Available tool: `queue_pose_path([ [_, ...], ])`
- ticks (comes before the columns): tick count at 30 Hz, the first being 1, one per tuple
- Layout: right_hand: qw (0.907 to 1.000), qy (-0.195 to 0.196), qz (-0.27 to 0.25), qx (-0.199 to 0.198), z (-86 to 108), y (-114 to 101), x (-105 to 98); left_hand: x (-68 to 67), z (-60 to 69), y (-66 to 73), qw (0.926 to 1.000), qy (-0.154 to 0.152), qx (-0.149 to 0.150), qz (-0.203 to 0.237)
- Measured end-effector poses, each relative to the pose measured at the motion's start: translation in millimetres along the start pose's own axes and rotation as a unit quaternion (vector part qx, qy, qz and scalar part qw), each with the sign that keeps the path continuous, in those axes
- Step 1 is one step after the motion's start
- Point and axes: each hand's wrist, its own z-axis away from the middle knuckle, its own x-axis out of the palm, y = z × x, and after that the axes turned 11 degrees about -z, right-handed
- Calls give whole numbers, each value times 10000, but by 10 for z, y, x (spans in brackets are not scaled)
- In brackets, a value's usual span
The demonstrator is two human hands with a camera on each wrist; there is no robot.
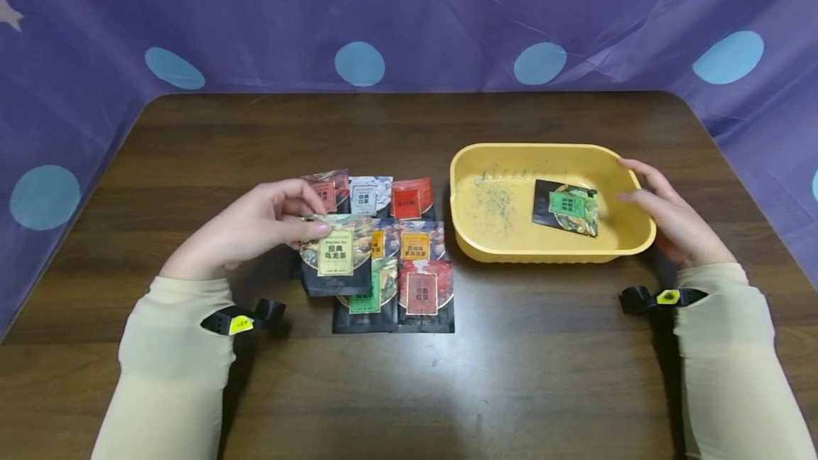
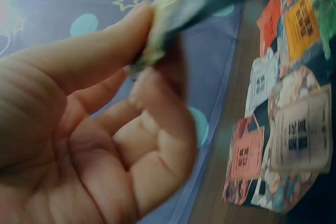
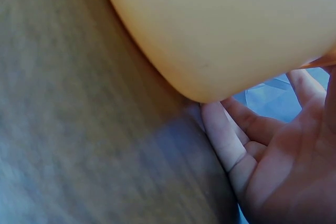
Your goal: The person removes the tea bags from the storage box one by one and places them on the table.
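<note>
My left hand [image 1: 265,222] pinches a tea sachet [image 1: 335,258] with a pale yellow-green label at its top edge, between thumb and fingers. It is held above a group of several other tea sachets [image 1: 424,293] and partly covers some of them. The left wrist view shows the pinched sachet [image 2: 173,11] edge-on and blurred. My right hand [image 1: 677,222] grips the right end of a yellow plastic basin [image 1: 511,255], thumb over the rim and fingers outside. Inside the basin lies one tea sachet [image 1: 566,207] with a green label. In the right wrist view, fingertips touch the underside of the basin wall [image 3: 226,35].
The sachets lie in close rows on a dark wooden table [image 1: 511,375], left of the basin. Behind the table hangs a purple cloth [image 1: 422,13] with blue dots and stars. Black straps with cameras [image 1: 246,318] sit on both wrists.
</note>
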Motion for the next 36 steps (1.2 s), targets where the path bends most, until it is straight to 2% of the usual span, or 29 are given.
queue_pose_path([
  [5, 10000, 26, 3, -11, -3, 4, -4, -15, -15, -65, 9967, -679, 34, -455],
  [12, 10000, 32, 62, 13, -14, 1, 2, -30, -24, -129, 9906, -1118, -125, -780],
  [16, 10000, 16, 34, 6, -15, 8, 2, -55, -12, -156, 9892, -1224, -170, -788],
  [25, 10000, -38, -12, -10, -14, 22, 6, -56, -12, -193, 9889, -1233, -314, -769],
  [31, 10000, 12, 6, 26, 1, 5, -1, -41, -35, -216, 9880, -1262, -260, -847],
  [36, 10000, -31, -40, -4, 2, 0, -1, -25, -36, -213, 9872, -1311, -440, -795],
])
